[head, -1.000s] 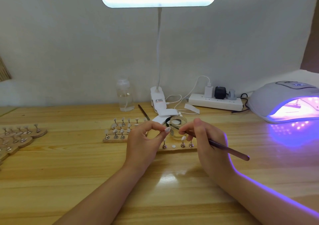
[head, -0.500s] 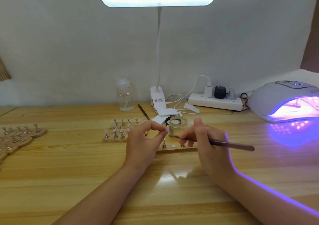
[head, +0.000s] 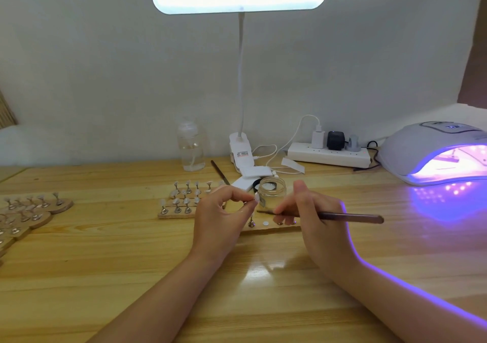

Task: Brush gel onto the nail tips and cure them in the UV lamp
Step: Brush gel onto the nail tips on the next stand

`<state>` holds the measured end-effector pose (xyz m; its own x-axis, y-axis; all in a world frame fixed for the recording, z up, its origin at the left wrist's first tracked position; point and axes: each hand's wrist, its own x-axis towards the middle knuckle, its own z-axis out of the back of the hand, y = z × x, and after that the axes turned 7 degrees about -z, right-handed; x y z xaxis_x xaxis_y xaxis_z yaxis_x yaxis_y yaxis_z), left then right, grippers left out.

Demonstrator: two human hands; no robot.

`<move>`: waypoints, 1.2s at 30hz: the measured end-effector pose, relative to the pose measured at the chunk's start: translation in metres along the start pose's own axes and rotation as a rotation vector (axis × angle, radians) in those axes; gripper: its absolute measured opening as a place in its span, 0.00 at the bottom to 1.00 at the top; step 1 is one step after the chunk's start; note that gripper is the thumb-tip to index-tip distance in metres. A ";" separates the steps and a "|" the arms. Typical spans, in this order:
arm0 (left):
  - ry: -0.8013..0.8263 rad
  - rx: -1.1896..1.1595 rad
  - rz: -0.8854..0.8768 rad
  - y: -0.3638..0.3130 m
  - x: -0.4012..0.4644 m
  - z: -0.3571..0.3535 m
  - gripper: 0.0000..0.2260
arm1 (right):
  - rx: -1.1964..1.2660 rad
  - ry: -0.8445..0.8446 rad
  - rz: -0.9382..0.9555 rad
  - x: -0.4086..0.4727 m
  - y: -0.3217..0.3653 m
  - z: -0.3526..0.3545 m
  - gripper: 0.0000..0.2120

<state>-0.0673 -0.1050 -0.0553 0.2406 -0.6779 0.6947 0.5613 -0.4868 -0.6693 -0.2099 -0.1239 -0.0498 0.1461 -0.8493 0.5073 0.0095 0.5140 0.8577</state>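
Wooden desk, white wall behind, desk light on. My left hand pinches one nail tip on its small stand, held up beside the open gel jar. My right hand grips the brush; a second ago its bristles sat in the jar, now they're out and lower, pointing at the tip, not yet touching. So I read it as loaded, brushing comes next. UV lamp glows on the right, well apart. More tips wait on wooden holders.
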 end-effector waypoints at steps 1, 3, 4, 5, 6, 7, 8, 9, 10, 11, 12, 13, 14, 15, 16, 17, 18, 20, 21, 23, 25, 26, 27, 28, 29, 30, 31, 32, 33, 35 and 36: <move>-0.001 0.001 -0.002 0.000 0.000 0.000 0.10 | 0.005 -0.013 0.014 0.000 0.001 0.001 0.19; 0.000 0.006 -0.006 0.000 0.000 -0.001 0.10 | -0.083 -0.011 0.069 0.001 0.001 0.001 0.16; 0.000 0.006 -0.006 0.000 0.000 -0.001 0.10 | -0.134 0.004 0.079 0.002 0.002 0.001 0.15; 0.000 0.004 -0.006 0.001 0.000 -0.001 0.10 | -0.155 0.014 0.074 0.003 0.002 0.001 0.14; -0.001 0.004 -0.008 0.001 0.000 0.000 0.10 | -0.140 0.020 0.062 0.003 0.000 0.001 0.14; -0.002 0.007 -0.010 0.001 0.000 0.000 0.10 | -0.091 0.014 0.042 0.003 -0.001 0.000 0.15; -0.002 0.011 -0.010 0.001 0.000 -0.001 0.11 | -0.025 0.006 0.023 0.003 -0.001 0.000 0.17; -0.003 0.015 -0.007 0.001 0.000 -0.001 0.11 | 0.021 -0.006 0.020 0.002 0.000 0.001 0.18; -0.006 0.017 -0.004 0.001 0.000 -0.001 0.11 | 0.022 -0.015 0.038 0.002 0.000 0.001 0.18; -0.009 0.015 -0.002 0.001 0.000 -0.001 0.11 | -0.024 -0.019 0.061 0.002 0.000 0.002 0.17; -0.010 0.011 0.000 0.002 0.000 -0.001 0.12 | -0.080 -0.014 0.073 0.003 0.000 0.002 0.15; -0.009 0.008 0.001 0.002 0.000 -0.001 0.12 | -0.121 -0.004 0.069 0.003 0.001 0.002 0.13; -0.009 0.008 0.001 0.002 0.000 -0.001 0.11 | -0.135 0.007 0.066 0.004 0.000 0.002 0.13; -0.007 0.011 0.000 0.003 0.000 -0.001 0.11 | -0.123 0.015 0.060 0.003 -0.001 0.002 0.14; -0.004 0.016 0.000 0.003 0.000 -0.001 0.11 | -0.088 0.015 0.044 0.003 -0.001 0.001 0.16; 0.000 0.020 -0.001 0.004 0.000 -0.001 0.11 | -0.037 0.006 0.025 0.002 0.001 0.000 0.18; 0.001 0.023 -0.004 0.004 0.000 -0.001 0.11 | -0.005 -0.009 0.033 0.002 0.002 0.000 0.19; -0.004 0.027 -0.012 0.003 0.000 -0.001 0.11 | -0.049 -0.026 0.100 0.002 0.002 0.000 0.16; -0.006 0.028 -0.015 0.004 0.000 -0.001 0.11 | -0.093 -0.016 0.107 0.002 0.004 0.001 0.15; -0.005 0.025 -0.016 0.004 -0.001 -0.001 0.10 | -0.134 0.014 0.089 0.003 0.003 0.001 0.12; 0.002 0.023 -0.015 0.003 -0.001 0.000 0.09 | -0.065 0.011 0.046 0.002 0.001 0.000 0.17; 0.001 0.024 -0.016 0.003 -0.001 0.000 0.09 | -0.019 -0.002 0.032 0.002 0.001 0.000 0.18; -0.001 0.024 -0.017 0.003 -0.001 0.000 0.09 | -0.002 -0.015 0.041 0.002 0.001 0.001 0.18; 0.000 0.025 -0.015 0.003 0.000 0.000 0.09 | -0.030 -0.023 0.069 0.002 0.001 0.001 0.17; 0.005 0.028 -0.012 0.003 0.000 0.000 0.08 | -0.077 -0.019 0.091 0.002 0.002 0.000 0.16; 0.010 0.033 -0.011 0.003 -0.001 0.000 0.08 | -0.117 -0.010 0.103 0.003 0.001 0.000 0.15; 0.012 0.039 -0.012 0.003 -0.001 0.000 0.09 | -0.126 -0.003 0.096 0.003 0.001 0.000 0.15; 0.013 0.044 -0.016 0.003 -0.001 0.000 0.09 | -0.099 0.000 0.078 0.002 0.000 0.000 0.16; 0.014 0.048 -0.019 0.003 -0.001 0.000 0.09 | -0.056 -0.001 0.051 0.001 0.001 -0.001 0.17; 0.016 0.054 -0.022 0.003 -0.001 0.000 0.08 | -0.018 -0.018 0.050 0.001 0.001 0.000 0.18; 0.017 0.052 -0.020 0.003 -0.001 0.000 0.08 | -0.037 -0.028 0.068 0.001 0.000 0.000 0.18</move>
<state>-0.0652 -0.1061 -0.0579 0.2155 -0.6778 0.7030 0.6066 -0.4712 -0.6403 -0.2097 -0.1252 -0.0493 0.1198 -0.8148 0.5673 0.0375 0.5747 0.8175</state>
